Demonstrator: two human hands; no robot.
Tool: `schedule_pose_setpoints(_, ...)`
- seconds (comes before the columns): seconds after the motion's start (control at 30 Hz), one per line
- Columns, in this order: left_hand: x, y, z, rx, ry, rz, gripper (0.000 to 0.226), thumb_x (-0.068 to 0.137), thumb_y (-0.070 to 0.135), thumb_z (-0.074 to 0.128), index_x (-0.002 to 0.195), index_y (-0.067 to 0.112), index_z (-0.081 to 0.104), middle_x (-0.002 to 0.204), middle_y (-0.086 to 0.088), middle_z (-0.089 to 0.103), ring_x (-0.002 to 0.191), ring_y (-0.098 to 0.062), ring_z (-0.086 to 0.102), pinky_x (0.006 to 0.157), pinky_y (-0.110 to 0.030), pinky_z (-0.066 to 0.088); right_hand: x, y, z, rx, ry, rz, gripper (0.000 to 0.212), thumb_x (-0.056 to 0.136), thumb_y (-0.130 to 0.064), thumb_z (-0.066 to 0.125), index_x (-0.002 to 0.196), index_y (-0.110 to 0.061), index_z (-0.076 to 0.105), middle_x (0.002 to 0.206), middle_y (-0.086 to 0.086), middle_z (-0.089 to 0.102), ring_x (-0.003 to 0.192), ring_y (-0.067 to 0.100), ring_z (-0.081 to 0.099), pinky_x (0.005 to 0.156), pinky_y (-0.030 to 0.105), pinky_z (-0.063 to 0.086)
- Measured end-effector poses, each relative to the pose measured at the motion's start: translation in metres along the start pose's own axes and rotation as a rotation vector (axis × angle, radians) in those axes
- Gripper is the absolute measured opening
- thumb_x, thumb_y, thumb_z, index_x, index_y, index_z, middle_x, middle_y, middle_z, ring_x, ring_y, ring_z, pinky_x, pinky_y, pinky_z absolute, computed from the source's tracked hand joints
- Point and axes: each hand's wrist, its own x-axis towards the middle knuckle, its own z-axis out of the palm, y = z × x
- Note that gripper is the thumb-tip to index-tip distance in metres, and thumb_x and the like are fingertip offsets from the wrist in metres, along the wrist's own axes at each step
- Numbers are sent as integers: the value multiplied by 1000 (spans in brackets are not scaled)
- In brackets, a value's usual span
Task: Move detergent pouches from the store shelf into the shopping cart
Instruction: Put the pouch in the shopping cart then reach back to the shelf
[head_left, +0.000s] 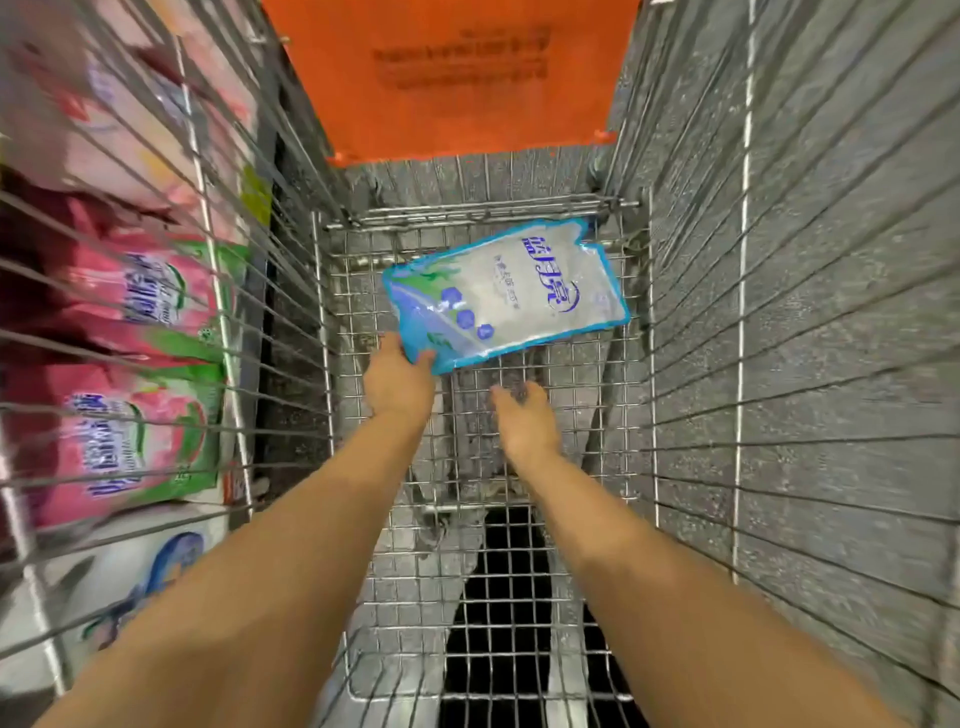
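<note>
Now the blue and white detergent pouch (519, 291) is inside the shopping cart (696, 312), over the far part of its wire floor (467, 597). Its long axis goes across the cart, from near-left up to far-right. The notched top end points to the far right corner and the printed face looks up. The left hand (399, 382) pinches the near-left corner of the pouch, thumb on top. The right hand (525, 423) is just beside the near edge, fingers relaxed, holding nothing. I cannot tell if the pouch already lies on the wires. An orange flap (452, 78) hangs at the far end. Pink pouches (145, 296) stand outside, behind the left wire wall.
</note>
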Motion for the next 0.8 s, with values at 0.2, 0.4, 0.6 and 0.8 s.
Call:
schedule_pose_setpoints(0.2,-81,-25,28,-182,-195,-138,22,81,18,69,98,5,65,83,-7,63,77,-19,55,59,-24,35,8,-5,9,532,135,20,26,87,-34,63,101,-13,55,105,14,63,93,23,60,87,38,49)
schedule_pose_setpoints(0.4,-125,-47,19,-358,-60,-355,32,87,14,52,55,16,53,47,4,52,59,-24,50,57,-27,37,5,13,-21,364,193,29,75,83,-24,71,140,6,31,115,9,56,104,22,58,76,12,42)
schedule_pose_setpoints(0.6,-40,-20,-2,-146,59,4,20,90,26,54,102,11,58,100,-8,61,93,-26,56,77,-29,40,15,8,-26,311,195,15,86,79,-32,74,142,1,25,125,11,56,111,22,56,92,25,42)
schedule_pose_setpoints(0.8,-2,4,35,-125,-240,-39,60,81,49,64,120,6,49,115,-13,59,104,-28,60,83,-34,49,27,1,-26,400,134,47,70,76,-31,77,128,-4,39,108,4,59,87,17,56,77,26,45)
